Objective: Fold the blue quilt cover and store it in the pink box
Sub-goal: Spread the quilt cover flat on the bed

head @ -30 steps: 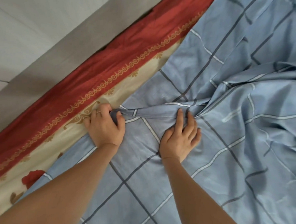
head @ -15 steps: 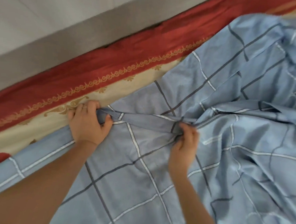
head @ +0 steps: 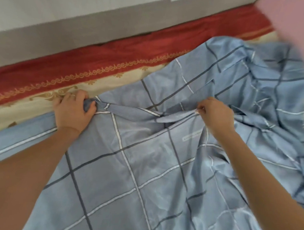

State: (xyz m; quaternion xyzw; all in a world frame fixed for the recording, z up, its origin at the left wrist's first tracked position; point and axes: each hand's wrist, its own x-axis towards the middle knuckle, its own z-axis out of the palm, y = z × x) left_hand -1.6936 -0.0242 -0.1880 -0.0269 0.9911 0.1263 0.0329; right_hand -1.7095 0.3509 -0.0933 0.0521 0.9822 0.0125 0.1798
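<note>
At the far left we see a bedsheet, deep red along its far side with a gold scroll border, and cream nearer to us. It lies below a grey ledge that runs slantwise across the top of the view. The blue quilt cover, checked with dark and white lines, is spread over this sheet and fills most of the lower and right part of the picture. Its left edge crosses the cream band.

The left hand sits at that edge, knuckles up, gripping a bunched corner of the cover with fingers and thumb curled tightly round it. A ring shows on one finger. From that fist a twisted band of the cover runs rightward, fairly taut, to the other hand. Below the band the cloth lies rather flat, and both forearms reach over it from the bottom of the frame.

The right hand pinches a thin fold of the blue cloth between thumb and forefinger at the band's right end, with its other fingers curled in. Beyond and to the right of this hand the cover is heaped in loose wrinkles.

In the top right corner we see the pink box, badly blurred, just beyond the crumpled far end of the cover. We cannot tell whether the two touch.
</note>
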